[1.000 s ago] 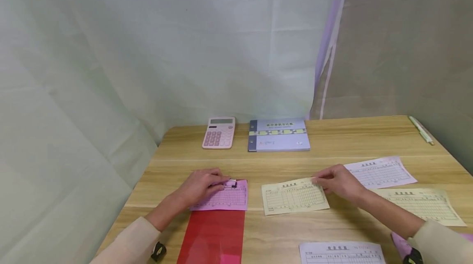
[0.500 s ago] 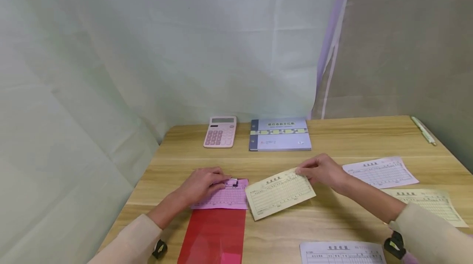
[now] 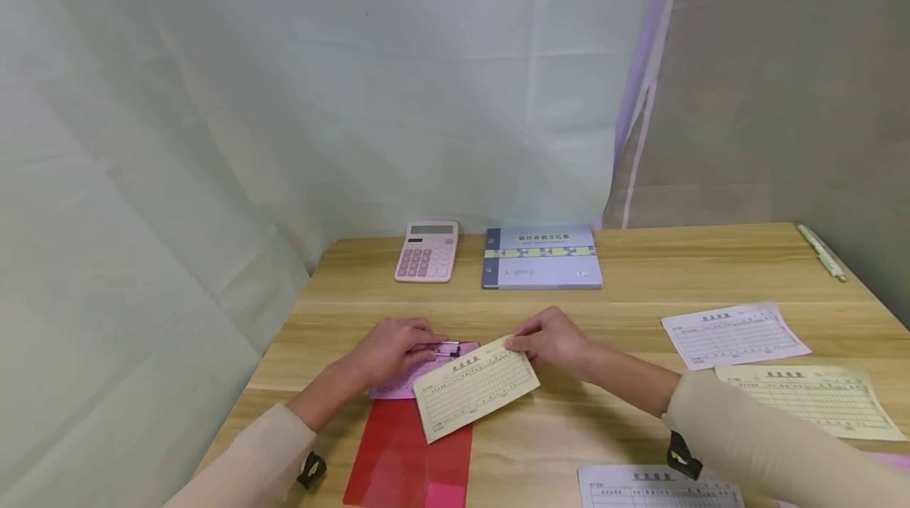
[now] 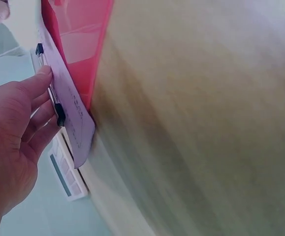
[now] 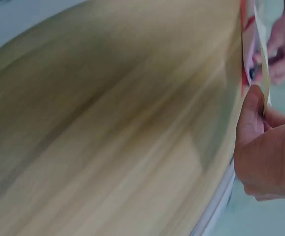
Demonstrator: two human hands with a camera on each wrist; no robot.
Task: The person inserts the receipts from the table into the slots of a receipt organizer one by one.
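Note:
My left hand (image 3: 393,350) grips the clip (image 3: 449,348) at the top of a red clipboard (image 3: 405,445); in the left wrist view its thumb (image 4: 45,71) presses on the metal clip. Under the clip lies a pink form (image 3: 389,389). My right hand (image 3: 557,340) pinches a yellow form (image 3: 476,389) by its upper right corner. That form is tilted, and its left part covers part of the pink form and the red board. In the right wrist view the yellow form (image 5: 265,73) shows edge-on between thumb and fingers.
A pink calculator (image 3: 426,252) and a blue-grey account book (image 3: 543,257) lie at the back. To the right are a white form (image 3: 735,334), another yellow form (image 3: 810,399) and a pen (image 3: 822,253). One more white form (image 3: 657,488) lies at the front edge.
My right hand has lifted the yellow form and carried it left, tilting it, from the wood to over the clipboard. My left hand has stayed at the clip.

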